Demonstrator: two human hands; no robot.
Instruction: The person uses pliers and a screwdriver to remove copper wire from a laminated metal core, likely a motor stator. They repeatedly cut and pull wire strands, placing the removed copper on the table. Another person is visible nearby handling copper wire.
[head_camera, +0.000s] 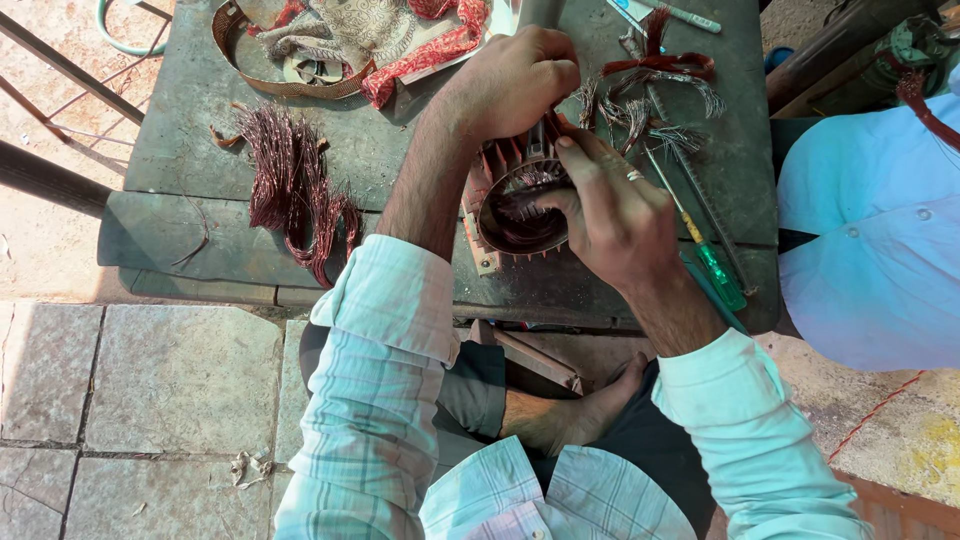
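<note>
Head view: a motor stator (520, 205) rests on the grey workbench (200, 150). Left hand (520, 75) grips its far rim; right hand (610, 205) pinches wire inside its bore. A copper wire bundle (295, 190) lies left of it, a green screwdriver (710, 255) right.

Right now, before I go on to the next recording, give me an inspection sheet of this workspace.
Surface: dark grey slab, worn, over stone paving.
Job's things: round finned motor stator, propped on the slab, copper windings inside.
Clutter: bundle of pulled copper wire; green-handled screwdriver; red cloth beside a metal ring; loose wire tufts.
Grippers: left hand grips the stator's top; right hand reaches fingers into its bore, ring on one finger.
Cables: green hose at the top left edge.
Surroundings: another person's pale blue shirt at right; the wearer's bare foot below.
</note>
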